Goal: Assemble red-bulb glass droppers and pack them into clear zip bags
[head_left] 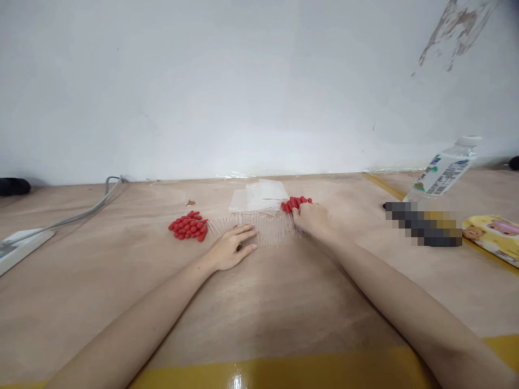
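My left hand [235, 246] lies palm down with its fingers stretched out over a row of thin clear sticks [271, 231]. To its left is a pile of small red oval beads [188, 227], joined to the sticks' left end. At the right end of the row, my right hand [313, 219] has its fingers curled down by a second red cluster [298, 203]. What its fingertips grip is hidden under the hand. Thin white sheets [265, 195] lie just behind the sticks, with a fine red strand across them.
To the right a tilted clear bottle [444, 170] stands behind a pixelated dark object [421, 224] and a yellow packet [492, 235]. A grey cable [81, 218] runs to a white power strip [24, 248] at left. Yellow tape [243, 373] borders the wooden table's front; a white wall [203, 97] rises behind.
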